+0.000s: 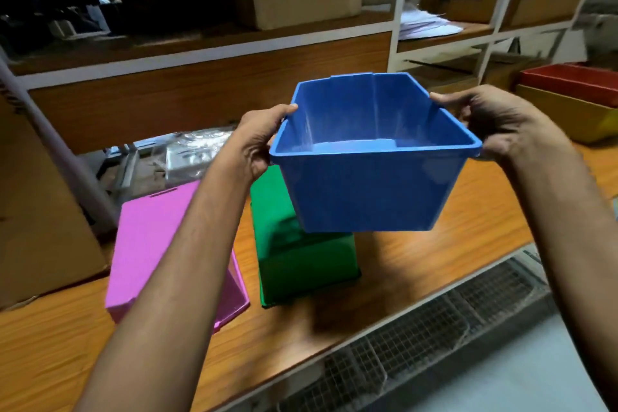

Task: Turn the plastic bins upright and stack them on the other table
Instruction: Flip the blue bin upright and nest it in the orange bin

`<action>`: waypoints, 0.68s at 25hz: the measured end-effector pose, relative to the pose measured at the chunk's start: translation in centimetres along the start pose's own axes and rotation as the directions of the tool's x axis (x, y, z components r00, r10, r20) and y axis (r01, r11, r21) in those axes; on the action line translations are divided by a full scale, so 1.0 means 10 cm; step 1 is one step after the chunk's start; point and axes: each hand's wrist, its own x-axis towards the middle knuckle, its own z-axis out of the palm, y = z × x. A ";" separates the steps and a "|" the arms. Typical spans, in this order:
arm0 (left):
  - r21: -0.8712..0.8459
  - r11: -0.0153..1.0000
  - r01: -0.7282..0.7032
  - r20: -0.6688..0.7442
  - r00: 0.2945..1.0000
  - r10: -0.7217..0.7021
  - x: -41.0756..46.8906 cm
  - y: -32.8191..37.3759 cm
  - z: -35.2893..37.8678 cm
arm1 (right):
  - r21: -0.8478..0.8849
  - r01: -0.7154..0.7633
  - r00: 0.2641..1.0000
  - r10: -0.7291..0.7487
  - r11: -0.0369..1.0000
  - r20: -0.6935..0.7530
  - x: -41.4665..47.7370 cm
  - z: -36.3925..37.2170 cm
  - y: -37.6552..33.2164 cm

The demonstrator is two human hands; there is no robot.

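Observation:
A blue plastic bin (368, 191) hangs in the air above the wooden table (434, 254), upright with its open top tilted toward me. My left hand (257, 140) grips its left rim and my right hand (501, 120) grips its right rim. Below it a green bin (301, 261) lies upside down on the table, partly hidden by the blue one. A pink bin (150, 237) lies upside down to its left, crossed by my left forearm. At the far right a red bin (575, 80) sits upright inside a yellow bin (575, 117).
A large cardboard box (36, 211) stands at the table's left end. A clear plastic bag (190, 154) lies behind the pink bin. Wire mesh trays (418, 338) run along the table's near edge. White shelving (485, 30) with boxes and papers stands behind.

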 end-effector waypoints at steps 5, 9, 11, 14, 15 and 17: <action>0.090 0.995 -0.044 0.181 0.983 0.027 -0.07 -0.36 0.48 | -0.087 0.153 0.987 -0.158 0.984 -0.042 -0.51 -0.52 0.20; 0.037 0.996 -0.080 0.264 0.962 0.068 -0.32 -0.76 0.94 | -0.257 0.363 0.915 -0.394 0.896 -0.082 -0.86 -1.02 0.62; 0.028 0.996 -0.087 0.308 0.948 0.074 -0.46 -0.99 1.17 | -0.284 0.395 0.887 -0.444 0.874 -0.131 -1.01 -1.31 0.88; 0.029 0.997 -0.076 0.388 0.920 0.059 -0.61 -1.26 1.51 | -0.270 0.412 0.854 -0.472 0.870 -0.220 -1.29 -1.71 1.18; 0.039 0.997 -0.071 0.407 0.912 0.049 -0.66 -1.33 1.64 | -0.258 0.411 0.850 -0.470 0.874 -0.239 -1.39 -1.85 1.25; 0.059 0.997 -0.046 0.438 0.899 0.016 -0.78 -1.50 1.99 | -0.250 0.395 0.842 -0.457 0.884 -0.286 -1.61 -2.23 1.35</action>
